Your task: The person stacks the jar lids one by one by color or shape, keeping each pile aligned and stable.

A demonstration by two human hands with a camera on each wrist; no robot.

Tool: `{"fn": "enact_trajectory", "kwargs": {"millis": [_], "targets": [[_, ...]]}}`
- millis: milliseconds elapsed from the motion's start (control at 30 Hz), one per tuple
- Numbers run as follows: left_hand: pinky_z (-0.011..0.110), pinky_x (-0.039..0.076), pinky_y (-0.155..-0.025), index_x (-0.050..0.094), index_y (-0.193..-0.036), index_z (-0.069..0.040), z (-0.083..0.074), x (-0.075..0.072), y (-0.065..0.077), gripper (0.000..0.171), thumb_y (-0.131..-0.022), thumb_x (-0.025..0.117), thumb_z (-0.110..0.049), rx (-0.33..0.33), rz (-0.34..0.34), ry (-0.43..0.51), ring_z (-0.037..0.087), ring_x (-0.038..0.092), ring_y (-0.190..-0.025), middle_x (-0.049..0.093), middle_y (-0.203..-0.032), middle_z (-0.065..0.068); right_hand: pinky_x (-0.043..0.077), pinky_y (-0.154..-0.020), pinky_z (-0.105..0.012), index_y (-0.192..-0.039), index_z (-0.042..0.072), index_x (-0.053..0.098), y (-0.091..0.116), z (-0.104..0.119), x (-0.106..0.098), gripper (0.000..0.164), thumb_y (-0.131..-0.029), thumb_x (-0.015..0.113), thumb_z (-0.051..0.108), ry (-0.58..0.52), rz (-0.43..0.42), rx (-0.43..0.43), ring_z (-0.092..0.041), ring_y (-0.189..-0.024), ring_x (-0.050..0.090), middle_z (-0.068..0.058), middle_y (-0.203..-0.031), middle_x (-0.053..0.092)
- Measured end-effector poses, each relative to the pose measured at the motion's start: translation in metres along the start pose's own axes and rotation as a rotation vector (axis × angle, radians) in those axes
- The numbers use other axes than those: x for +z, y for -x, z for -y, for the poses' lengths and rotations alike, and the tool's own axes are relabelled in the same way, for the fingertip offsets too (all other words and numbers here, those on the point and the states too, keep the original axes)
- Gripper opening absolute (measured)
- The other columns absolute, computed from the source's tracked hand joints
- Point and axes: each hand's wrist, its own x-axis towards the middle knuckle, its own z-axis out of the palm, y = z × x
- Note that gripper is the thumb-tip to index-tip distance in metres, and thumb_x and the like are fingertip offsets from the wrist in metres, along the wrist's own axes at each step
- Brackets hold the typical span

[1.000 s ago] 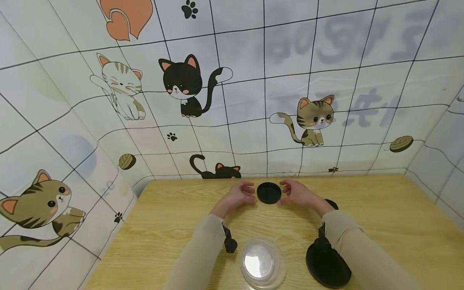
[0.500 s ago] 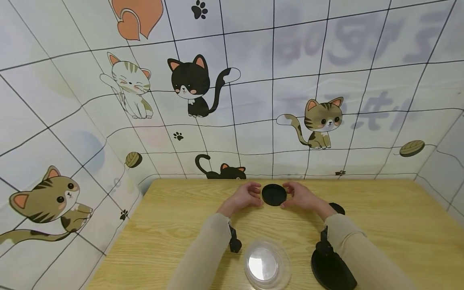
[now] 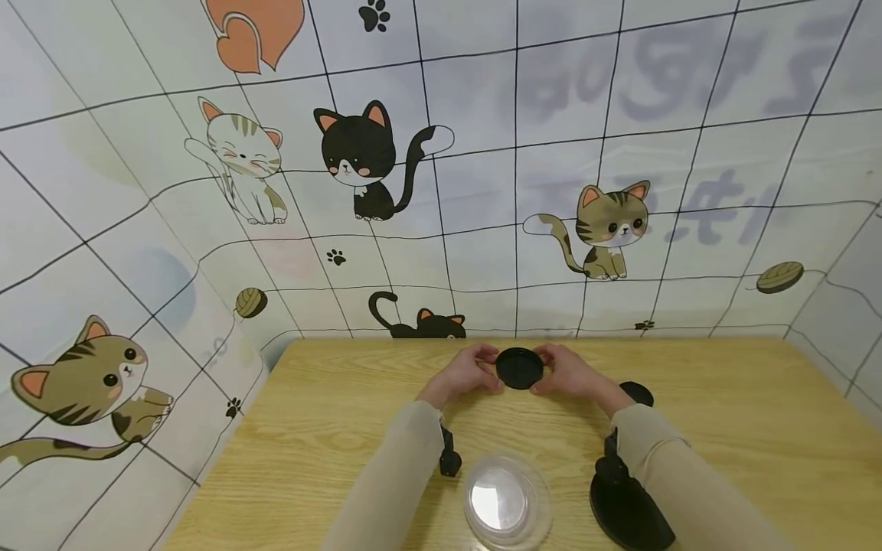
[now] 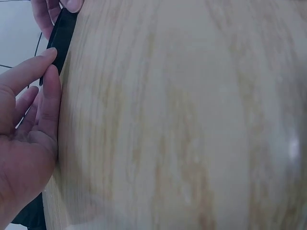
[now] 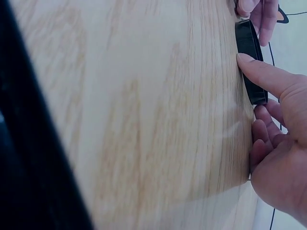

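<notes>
A small black round shallow dish [image 3: 520,369] stands near the table's far edge, between both hands. My left hand [image 3: 468,372] holds its left rim, with a fingertip and thumb at the dish wall [image 4: 63,38] in the left wrist view. On the opposite side my right hand [image 3: 570,373] grips the rim. The right thumb presses against the near wall of the dish [image 5: 247,40] in the right wrist view, and the other fingers curl low beside it. Part of the dish's sides is hidden by the fingers.
Clear round plastic containers or lids [image 3: 506,501] sit at the table's front. A larger black round piece [image 3: 628,509] lies partly under the right forearm. A small black disc [image 3: 637,393] is beside the right wrist. The wooden table [image 3: 310,428] meets a cat-patterned wall cloth [image 3: 475,191].
Both hands have closed in from the sides onto the black dish, where gaps showed before. The head view has shifted slightly.
</notes>
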Motion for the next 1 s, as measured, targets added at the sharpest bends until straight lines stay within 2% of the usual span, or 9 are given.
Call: {"fn": "enact_trajectory", "kwargs": {"millis": [133,300,467,600,800,900,1000], "targets": [[0.025,0.052,-0.077,0.053,-0.140,0.003,0.000,0.001,0.000,0.066,-0.080,0.079,0.010,0.018,-0.005,-0.042,0.014,0.058,-0.090,0.057,-0.130,0.018,0.043,-0.096,-0.051,-0.135,-0.013,0.053,0.000,0.002,-0.001,0.074,-0.076,0.090,0.010,0.008,0.002,0.010,-0.035,-0.107,0.052,-0.021,-0.117,0.058],[0.025,0.050,-0.076,0.059,-0.135,0.001,0.002,0.002,0.001,0.060,-0.080,0.081,0.007,0.019,-0.016,-0.127,0.014,0.057,-0.091,0.060,-0.121,0.013,0.044,-0.090,-0.046,-0.136,-0.013,0.052,0.001,0.002,0.000,0.075,-0.077,0.090,0.011,0.001,0.039,0.014,-0.033,-0.103,0.051,-0.020,-0.116,0.057],[0.027,0.050,-0.079,0.060,-0.133,0.001,0.000,0.004,0.007,0.056,-0.081,0.081,0.006,0.034,-0.022,-0.175,0.015,0.056,-0.092,0.061,-0.121,0.014,0.045,-0.093,-0.049,-0.137,-0.012,0.051,0.003,0.002,0.000,0.075,-0.078,0.090,0.012,-0.011,0.068,0.019,-0.032,-0.105,0.052,-0.018,-0.117,0.057],[0.025,0.048,-0.076,0.061,-0.130,0.001,-0.003,0.009,0.007,0.055,-0.080,0.082,0.006,0.058,-0.042,-0.211,0.014,0.056,-0.090,0.062,-0.119,0.015,0.046,-0.090,-0.048,-0.136,-0.011,0.051,0.006,-0.001,-0.002,0.074,-0.077,0.090,0.011,-0.022,0.066,0.010,-0.031,-0.102,0.052,-0.017,-0.114,0.057],[0.025,0.050,-0.070,0.060,-0.130,0.000,-0.006,0.009,0.007,0.057,-0.078,0.082,0.008,0.080,-0.021,-0.177,0.015,0.060,-0.086,0.061,-0.116,0.010,0.049,-0.081,-0.041,-0.135,-0.011,0.052,0.011,-0.002,-0.007,0.073,-0.076,0.090,0.009,-0.054,0.046,-0.014,-0.027,-0.093,0.055,-0.016,-0.111,0.055],[0.027,0.052,-0.067,0.060,-0.131,-0.001,-0.011,0.008,0.012,0.057,-0.079,0.082,0.008,0.094,0.008,-0.155,0.017,0.062,-0.083,0.059,-0.117,0.008,0.051,-0.075,-0.039,-0.136,-0.011,0.052,0.018,0.004,-0.010,0.073,-0.077,0.090,0.008,-0.079,0.046,-0.018,-0.027,-0.091,0.057,-0.016,-0.111,0.055],[0.028,0.054,-0.067,0.061,-0.130,-0.002,-0.017,0.009,0.018,0.056,-0.079,0.083,0.006,0.109,0.034,-0.159,0.017,0.063,-0.083,0.058,-0.117,0.007,0.053,-0.075,-0.040,-0.137,-0.011,0.051,0.030,0.011,-0.015,0.073,-0.078,0.089,0.009,-0.084,0.057,-0.031,-0.029,-0.094,0.059,-0.017,-0.112,0.055]]}}
